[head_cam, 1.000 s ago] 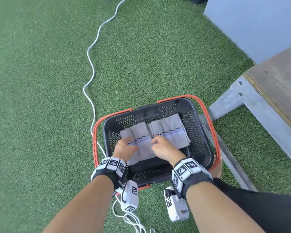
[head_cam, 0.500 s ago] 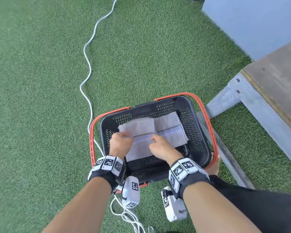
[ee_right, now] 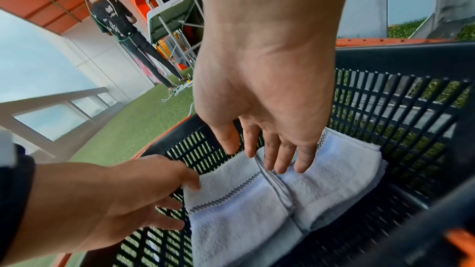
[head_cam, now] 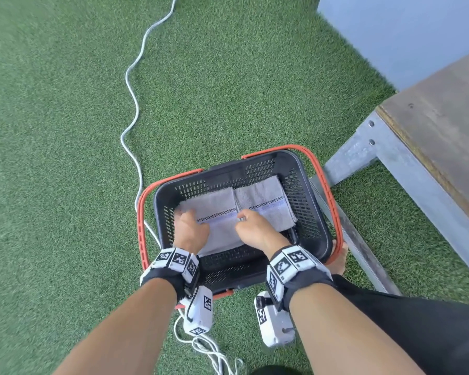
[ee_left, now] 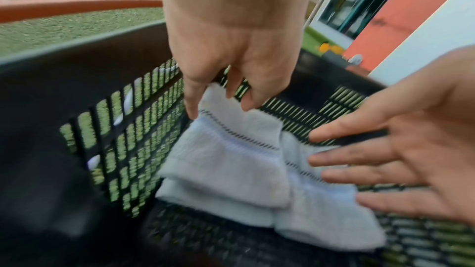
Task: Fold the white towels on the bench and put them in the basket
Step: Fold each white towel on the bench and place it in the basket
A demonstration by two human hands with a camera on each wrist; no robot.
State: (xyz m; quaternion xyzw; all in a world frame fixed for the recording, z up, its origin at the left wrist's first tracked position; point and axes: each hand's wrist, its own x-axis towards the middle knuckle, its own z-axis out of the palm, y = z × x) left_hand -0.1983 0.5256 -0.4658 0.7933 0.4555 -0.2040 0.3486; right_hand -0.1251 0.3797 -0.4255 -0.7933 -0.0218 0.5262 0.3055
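Observation:
A black basket with orange handles stands on the grass and holds two folded white towels side by side. Each towel has a dark stitched stripe. My left hand lies on the left towel at its left edge, with thumb and straight fingers touching the corner. My right hand points its straight fingers down onto the seam where the left towel meets the right towel. In the right wrist view the right hand has its fingertips on the right towel. Neither hand grips anything.
The wooden bench on a grey metal frame stands right of the basket, one leg touching it. A white cable snakes over the grass to the left. Another person stands far off. Grass lies open to the left and ahead.
The left towel has settled flat beside the right one. My left hand slid to its left edge and loosened; my right hand stays at the seam.

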